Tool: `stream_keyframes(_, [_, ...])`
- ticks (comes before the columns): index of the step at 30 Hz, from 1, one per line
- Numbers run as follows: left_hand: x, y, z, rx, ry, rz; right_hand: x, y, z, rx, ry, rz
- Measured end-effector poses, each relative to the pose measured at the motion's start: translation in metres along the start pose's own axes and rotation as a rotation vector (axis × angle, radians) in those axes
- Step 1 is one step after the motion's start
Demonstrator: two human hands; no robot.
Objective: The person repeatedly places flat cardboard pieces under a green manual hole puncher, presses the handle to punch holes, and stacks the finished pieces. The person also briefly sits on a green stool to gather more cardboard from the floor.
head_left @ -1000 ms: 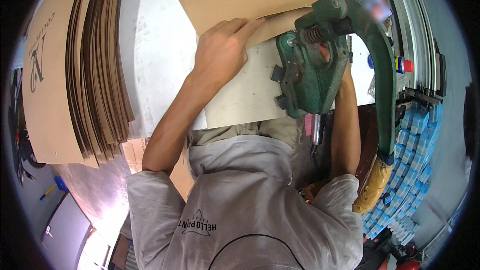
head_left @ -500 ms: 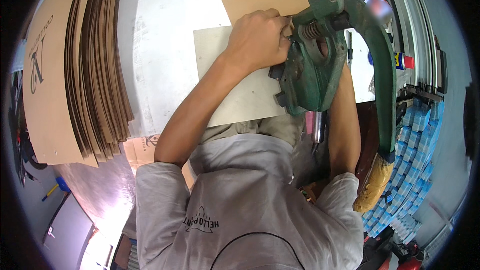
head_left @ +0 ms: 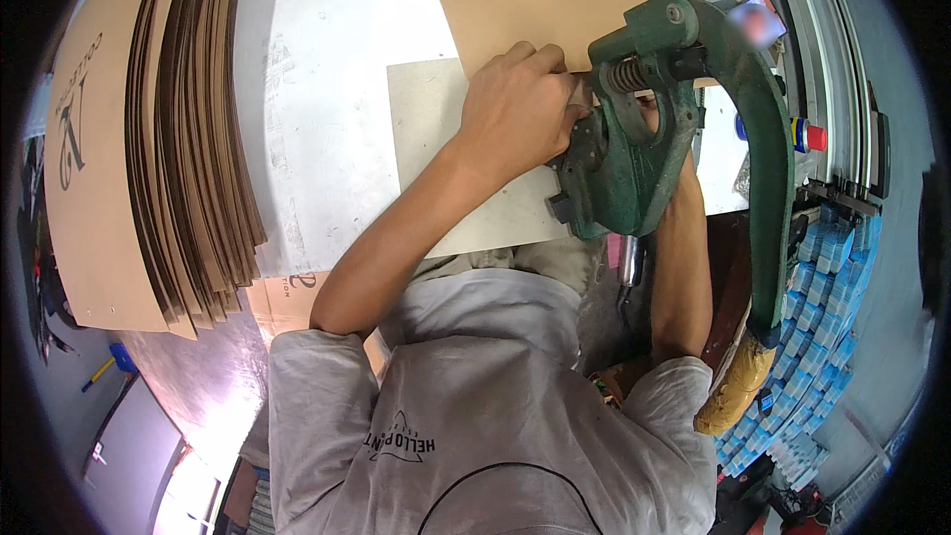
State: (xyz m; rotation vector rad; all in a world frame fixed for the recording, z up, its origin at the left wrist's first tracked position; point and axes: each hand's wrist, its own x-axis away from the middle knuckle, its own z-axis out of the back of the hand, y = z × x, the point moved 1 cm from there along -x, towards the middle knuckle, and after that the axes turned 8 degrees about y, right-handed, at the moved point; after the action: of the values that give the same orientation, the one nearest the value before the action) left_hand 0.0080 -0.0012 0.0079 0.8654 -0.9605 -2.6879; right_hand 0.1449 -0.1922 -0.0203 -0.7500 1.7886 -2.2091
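A green hand press (head_left: 634,163) with a long curved lever (head_left: 768,188) stands in front of me. My left hand (head_left: 520,104) is at its left side, fingers curled and closed at the near edge of a brown cardboard sheet (head_left: 555,25) with a black printed design. The fingertips are partly hidden beside the press head. Beyond the press, my right forearm reaches up along its right side. Only a bit of my right hand (head_left: 649,115) shows through the press opening, so its grip is hidden. A pale grey board (head_left: 426,129) lies under my left wrist.
A tall stack of brown printed cardboard (head_left: 188,149) stands on the left of the white table (head_left: 317,119). Beyond the lever are a red-capped spray can (head_left: 807,136) and a phone (head_left: 761,20). Blue-and-white packs (head_left: 802,337) are piled at right. The lever's end has yellow wrapping (head_left: 738,386).
The whole view has shifted slightly, with the table and press lower in the picture. More of the sheet's print shows. Part of my right hand has come into sight through the press opening.
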Motion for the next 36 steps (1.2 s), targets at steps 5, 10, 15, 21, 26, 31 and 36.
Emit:
stream_keyframes(5, [0.005,0.003,0.011,-0.012,-0.116,0.158,0.005,-0.004,-0.005,-0.04,-0.003,-0.119])
stream_keyframes(10, [-0.007,-0.002,0.005,-0.058,-0.051,0.044,-0.01,0.0,0.003,0.064,-0.069,-0.093])
stream_keyframes(15, [-0.003,0.0,0.004,-0.096,-0.067,0.034,0.005,-0.02,-0.009,-0.142,-0.015,-0.147])
stream_keyframes(21, [-0.009,0.002,0.001,-0.092,-0.098,0.056,0.008,-0.039,0.019,0.365,-0.051,0.076])
stream_keyframes(26, [-0.002,-0.004,0.005,-0.114,-0.1,0.095,0.112,-0.158,0.039,0.747,0.153,0.85])
stream_keyframes(31, [-0.001,0.006,-0.002,-0.08,-0.122,0.064,0.173,-0.106,0.003,1.296,-0.243,1.187])
stream_keyframes(36, [-0.008,0.001,0.006,-0.103,-0.119,0.093,0.189,-0.173,0.046,0.748,-0.099,1.063])
